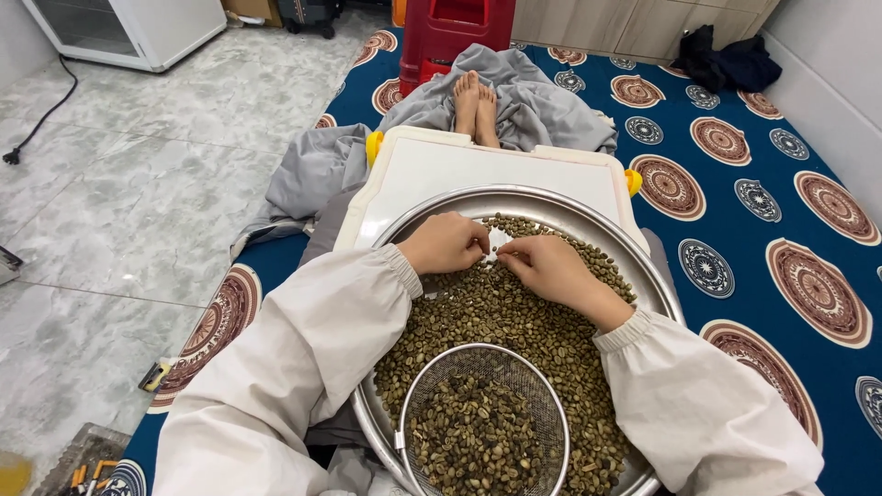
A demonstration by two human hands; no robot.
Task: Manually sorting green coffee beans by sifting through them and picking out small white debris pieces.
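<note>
Both hands work the far half of the pan (634, 262): my left hand (447, 243) curls loosely with fingertips touching the beans (514, 317), my right hand (551, 266) pinches narrow over them; sieve (484, 422) sits at the near rim.

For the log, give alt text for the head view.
Both hands, left hand and right hand, pick through greenish unroasted beans in a wide round metal tray, a round wire-mesh sieve of beans lying nearer.

Left hand (447, 242) and right hand (549, 266) (fingers curled, pinching) nearly meet, palms down.
</note>
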